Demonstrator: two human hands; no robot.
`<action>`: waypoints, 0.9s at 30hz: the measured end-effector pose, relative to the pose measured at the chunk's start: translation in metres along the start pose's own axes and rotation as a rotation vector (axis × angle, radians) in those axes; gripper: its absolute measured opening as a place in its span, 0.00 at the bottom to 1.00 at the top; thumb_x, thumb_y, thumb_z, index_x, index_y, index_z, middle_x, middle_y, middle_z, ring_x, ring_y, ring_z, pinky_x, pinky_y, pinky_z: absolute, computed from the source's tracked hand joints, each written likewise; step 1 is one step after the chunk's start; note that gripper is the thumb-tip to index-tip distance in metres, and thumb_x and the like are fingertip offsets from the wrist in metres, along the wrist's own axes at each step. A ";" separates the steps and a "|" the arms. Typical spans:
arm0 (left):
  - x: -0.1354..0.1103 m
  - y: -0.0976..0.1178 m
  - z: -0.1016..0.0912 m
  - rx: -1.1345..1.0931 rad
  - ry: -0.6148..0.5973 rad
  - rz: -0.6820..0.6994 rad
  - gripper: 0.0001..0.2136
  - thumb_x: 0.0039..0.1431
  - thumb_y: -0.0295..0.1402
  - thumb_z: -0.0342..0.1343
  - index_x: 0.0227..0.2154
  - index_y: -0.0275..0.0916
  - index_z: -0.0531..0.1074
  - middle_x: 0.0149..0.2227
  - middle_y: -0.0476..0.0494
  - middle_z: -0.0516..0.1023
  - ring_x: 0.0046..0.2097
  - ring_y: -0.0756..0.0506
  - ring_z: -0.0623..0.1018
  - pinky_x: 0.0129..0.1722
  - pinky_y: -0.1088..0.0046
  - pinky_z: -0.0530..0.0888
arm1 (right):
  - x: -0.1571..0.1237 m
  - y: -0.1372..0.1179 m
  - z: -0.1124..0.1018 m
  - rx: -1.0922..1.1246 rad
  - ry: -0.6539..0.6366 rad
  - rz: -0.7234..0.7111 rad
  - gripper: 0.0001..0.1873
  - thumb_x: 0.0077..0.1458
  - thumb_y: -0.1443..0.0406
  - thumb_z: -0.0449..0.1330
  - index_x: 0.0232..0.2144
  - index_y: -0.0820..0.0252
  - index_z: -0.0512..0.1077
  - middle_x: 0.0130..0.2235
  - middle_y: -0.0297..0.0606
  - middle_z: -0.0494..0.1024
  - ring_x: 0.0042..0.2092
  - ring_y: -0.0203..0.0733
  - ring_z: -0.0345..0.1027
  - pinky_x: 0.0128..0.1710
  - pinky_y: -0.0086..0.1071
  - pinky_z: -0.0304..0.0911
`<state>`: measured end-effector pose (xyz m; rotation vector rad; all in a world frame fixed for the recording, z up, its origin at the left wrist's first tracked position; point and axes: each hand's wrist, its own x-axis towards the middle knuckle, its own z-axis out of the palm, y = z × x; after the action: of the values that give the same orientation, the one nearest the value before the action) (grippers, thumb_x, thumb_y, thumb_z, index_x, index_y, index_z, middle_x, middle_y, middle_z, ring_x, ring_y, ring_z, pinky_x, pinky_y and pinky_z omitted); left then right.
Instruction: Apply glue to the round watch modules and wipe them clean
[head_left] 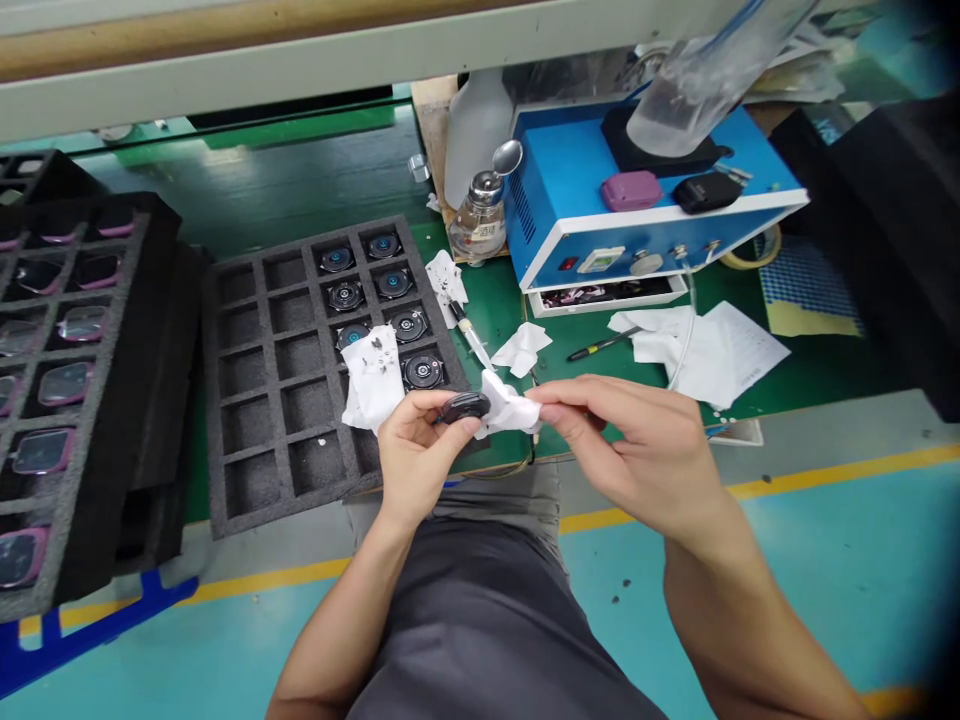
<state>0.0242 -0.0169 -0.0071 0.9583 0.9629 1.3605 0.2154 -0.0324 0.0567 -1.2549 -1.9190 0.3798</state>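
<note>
The left hand (416,455) pinches a dark round disc (465,407) while the right hand (626,440) closes a white wipe (506,408) against its edge, and just beyond the grip a foam tray (259,400) holds several similar discs (346,295) (one partly under a second wipe (373,375)).

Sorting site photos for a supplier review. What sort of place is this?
Likely an electronics assembly or rework line in a factory. A black foam tray holds rows of round device parts, a blue bench unit sits by a green work mat, and the painted floor has a yellow lane line.
</note>
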 end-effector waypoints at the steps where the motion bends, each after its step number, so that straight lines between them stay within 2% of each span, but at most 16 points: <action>1: 0.000 0.001 0.002 0.012 0.014 0.029 0.10 0.49 0.26 0.72 0.34 0.40 0.79 0.33 0.48 0.82 0.36 0.50 0.81 0.37 0.76 0.78 | -0.001 -0.001 0.002 -0.015 0.008 0.006 0.08 0.64 0.69 0.59 0.41 0.54 0.78 0.34 0.35 0.84 0.33 0.37 0.77 0.34 0.30 0.70; 5: 0.000 0.002 0.006 0.069 0.044 0.141 0.08 0.49 0.26 0.71 0.31 0.39 0.79 0.34 0.47 0.81 0.38 0.49 0.81 0.38 0.74 0.79 | -0.005 -0.008 0.012 -0.052 -0.005 0.041 0.09 0.65 0.69 0.58 0.42 0.54 0.78 0.33 0.34 0.84 0.32 0.37 0.76 0.33 0.30 0.69; 10: 0.000 0.000 0.008 0.104 0.053 0.232 0.08 0.49 0.25 0.71 0.31 0.39 0.79 0.34 0.45 0.81 0.38 0.48 0.82 0.39 0.73 0.79 | -0.009 -0.012 0.027 -0.056 -0.023 0.091 0.12 0.66 0.68 0.55 0.45 0.55 0.77 0.40 0.37 0.85 0.39 0.39 0.79 0.38 0.32 0.72; 15: -0.001 -0.004 0.008 0.137 0.090 0.271 0.09 0.48 0.23 0.70 0.32 0.40 0.80 0.34 0.46 0.80 0.37 0.49 0.81 0.38 0.74 0.78 | -0.012 -0.014 0.033 -0.139 -0.001 0.156 0.13 0.66 0.69 0.54 0.47 0.57 0.77 0.41 0.40 0.85 0.40 0.42 0.80 0.41 0.35 0.72; 20: -0.002 -0.001 0.008 0.178 0.055 0.183 0.07 0.50 0.26 0.69 0.33 0.39 0.81 0.34 0.45 0.80 0.37 0.48 0.80 0.37 0.74 0.78 | -0.008 -0.013 0.027 -0.001 -0.040 0.158 0.12 0.66 0.67 0.56 0.44 0.55 0.79 0.38 0.37 0.84 0.35 0.38 0.77 0.36 0.31 0.70; 24: -0.002 0.003 0.007 0.164 0.008 0.026 0.09 0.54 0.29 0.67 0.39 0.38 0.78 0.37 0.44 0.81 0.39 0.48 0.80 0.40 0.74 0.78 | -0.005 -0.011 0.025 0.102 0.069 0.349 0.09 0.63 0.65 0.59 0.40 0.56 0.79 0.31 0.33 0.82 0.28 0.34 0.71 0.30 0.29 0.65; 27: 0.000 0.004 0.005 0.144 -0.044 -0.034 0.10 0.57 0.31 0.66 0.41 0.38 0.74 0.37 0.44 0.80 0.38 0.49 0.79 0.39 0.75 0.77 | -0.004 -0.012 0.027 0.273 0.035 0.470 0.08 0.64 0.63 0.59 0.39 0.58 0.78 0.28 0.32 0.79 0.25 0.32 0.67 0.26 0.28 0.63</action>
<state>0.0280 -0.0174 -0.0017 1.0707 1.0498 1.2493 0.1883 -0.0365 0.0454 -1.5039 -1.4678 0.8244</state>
